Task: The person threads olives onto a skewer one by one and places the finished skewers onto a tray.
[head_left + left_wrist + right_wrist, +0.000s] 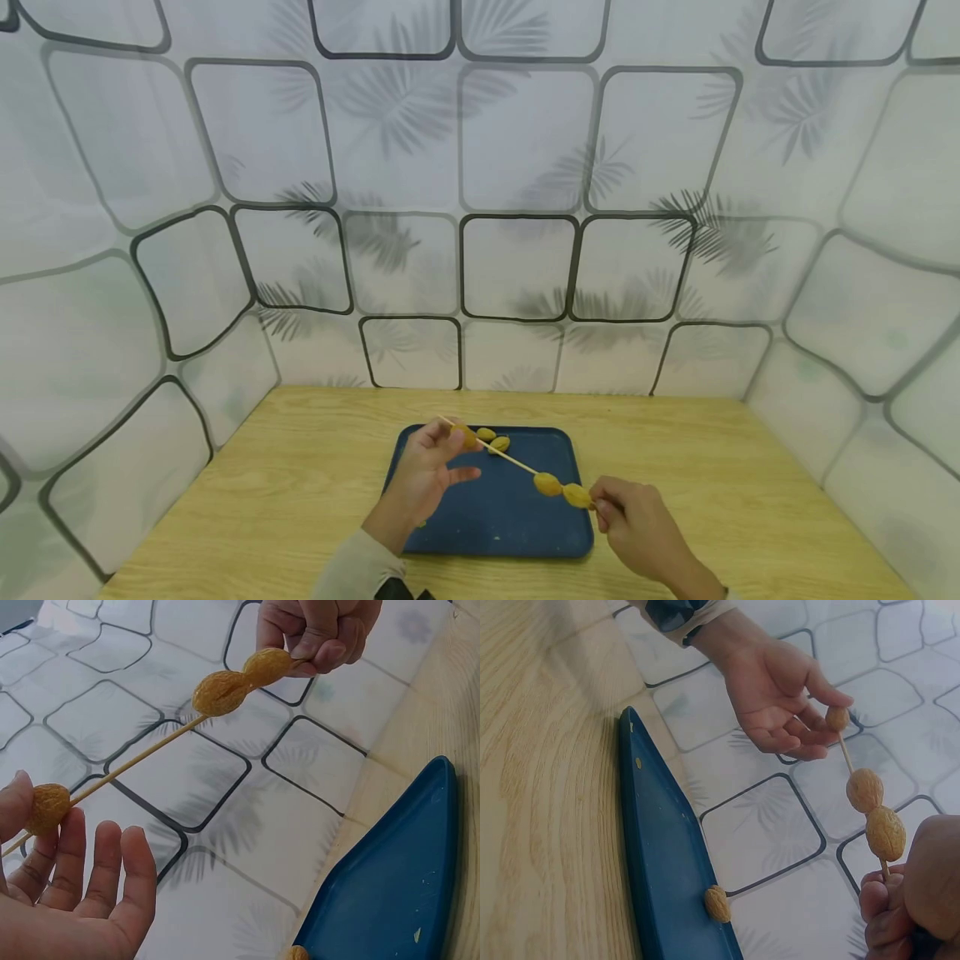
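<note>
On the right, right hand (637, 527) fingers clamp end of skewer (513, 462) beside two threaded yellow pieces (547, 484); left, left hand (422, 479) fingers pinch third piece (467, 437). Skewer slants above blue tray (498, 529) on wooden surface (675, 442), loose pieces (499, 445) far side.

Counted: two hands (637, 521), one skewer (512, 459), three threaded yellow pieces (547, 484), at least two loose pieces (498, 445), one tray (510, 525).

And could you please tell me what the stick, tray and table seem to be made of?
The stick: probably bamboo or wood, matte, from its thin tan shaft. The tray: likely plastic, smooth, evenly blue with a raised rim. The table: wood or wood-look laminate, fairly matte, showing grain.
</note>
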### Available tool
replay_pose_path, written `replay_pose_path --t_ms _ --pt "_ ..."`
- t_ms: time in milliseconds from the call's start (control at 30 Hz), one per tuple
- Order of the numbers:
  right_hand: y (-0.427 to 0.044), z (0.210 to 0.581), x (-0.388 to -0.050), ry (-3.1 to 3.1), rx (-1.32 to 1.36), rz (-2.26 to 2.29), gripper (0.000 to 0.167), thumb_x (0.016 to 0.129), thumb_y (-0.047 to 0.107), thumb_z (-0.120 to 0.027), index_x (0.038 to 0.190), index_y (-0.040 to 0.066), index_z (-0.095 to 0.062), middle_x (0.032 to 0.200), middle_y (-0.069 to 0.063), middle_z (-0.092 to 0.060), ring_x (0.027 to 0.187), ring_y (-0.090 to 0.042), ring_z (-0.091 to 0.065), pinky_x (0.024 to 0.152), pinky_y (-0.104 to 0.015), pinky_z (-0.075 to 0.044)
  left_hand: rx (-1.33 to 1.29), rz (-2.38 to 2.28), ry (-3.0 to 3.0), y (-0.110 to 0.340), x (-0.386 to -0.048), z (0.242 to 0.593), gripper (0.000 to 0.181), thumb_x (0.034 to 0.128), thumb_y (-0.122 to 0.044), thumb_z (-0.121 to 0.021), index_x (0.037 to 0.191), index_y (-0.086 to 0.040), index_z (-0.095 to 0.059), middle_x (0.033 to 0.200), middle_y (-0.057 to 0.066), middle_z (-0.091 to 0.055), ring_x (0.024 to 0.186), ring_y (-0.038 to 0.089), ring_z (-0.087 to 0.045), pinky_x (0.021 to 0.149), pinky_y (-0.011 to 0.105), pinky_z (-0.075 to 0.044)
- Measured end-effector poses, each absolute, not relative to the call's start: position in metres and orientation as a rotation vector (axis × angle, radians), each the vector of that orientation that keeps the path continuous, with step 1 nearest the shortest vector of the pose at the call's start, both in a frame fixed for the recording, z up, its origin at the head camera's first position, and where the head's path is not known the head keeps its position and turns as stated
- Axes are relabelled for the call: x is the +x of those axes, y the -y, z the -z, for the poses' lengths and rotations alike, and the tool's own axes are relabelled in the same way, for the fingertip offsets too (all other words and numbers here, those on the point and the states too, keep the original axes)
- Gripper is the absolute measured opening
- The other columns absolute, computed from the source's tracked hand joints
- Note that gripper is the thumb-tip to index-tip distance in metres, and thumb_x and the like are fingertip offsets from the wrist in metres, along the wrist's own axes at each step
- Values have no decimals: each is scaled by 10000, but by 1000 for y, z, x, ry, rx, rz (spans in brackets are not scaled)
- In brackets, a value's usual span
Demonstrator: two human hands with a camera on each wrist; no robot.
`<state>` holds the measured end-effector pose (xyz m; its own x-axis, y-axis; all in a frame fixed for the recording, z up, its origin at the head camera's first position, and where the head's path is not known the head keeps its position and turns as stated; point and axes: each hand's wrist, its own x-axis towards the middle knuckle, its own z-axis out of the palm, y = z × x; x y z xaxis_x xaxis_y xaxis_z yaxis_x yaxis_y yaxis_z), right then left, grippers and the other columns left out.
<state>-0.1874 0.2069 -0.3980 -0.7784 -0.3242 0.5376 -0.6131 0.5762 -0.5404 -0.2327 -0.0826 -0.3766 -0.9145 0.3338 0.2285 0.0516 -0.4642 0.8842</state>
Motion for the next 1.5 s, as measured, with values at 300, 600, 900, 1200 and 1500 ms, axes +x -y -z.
replay_pose_path --t_ms 300,600,900,1200,1500 --pt "-203 397 -191 2452 742 -1053 382 800 -205 -540 733 169 -570 590 150 -469 484 34 -376 409 -191 -376 365 -2465 -1637 74 -232 374 85 956 -190 -641 965 -120 -593 954 31 -624 936 192 -615 749 371 -569" --pt "-198 387 -191 2501 707 -1124 315 874 -144 -555 736 139 -570 598 87 -528 507 1 -445 437 -212 -409 402 -2485 -1570 68 -231 377 89 960 -180 -632 984 -115 -577 991 24 -629 963 172 -631 743 353 -570" --pt "-196 387 -194 2553 671 -1178 314 888 -138 -533 730 131 -566 588 81 -523 504 -26 -463 442 -224 -418 396 -2458 -1565 62 -231 373 161 961 -208 -635 1023 -66 -594 1050 68 -646 1001 200 -614 768 370 -566" --pt "-191 382 -193 2581 649 -1249 304 904 -139 -493 744 106 -580 602 41 -546 522 -55 -500 491 -247 -472 383 -2432 -1583 59 -230 373 142 974 -187 -616 1033 -61 -590 1045 76 -648 991 207 -609 762 363 -569" --pt "-184 380 -196 2552 607 -1303 290 895 -134 -517 742 99 -595 604 74 -548 531 -50 -506 493 -231 -471 366 -2425 -1591 56 -229 374 126 961 -206 -637 993 -90 -600 1093 102 -657 1020 233 -603 772 378 -568"
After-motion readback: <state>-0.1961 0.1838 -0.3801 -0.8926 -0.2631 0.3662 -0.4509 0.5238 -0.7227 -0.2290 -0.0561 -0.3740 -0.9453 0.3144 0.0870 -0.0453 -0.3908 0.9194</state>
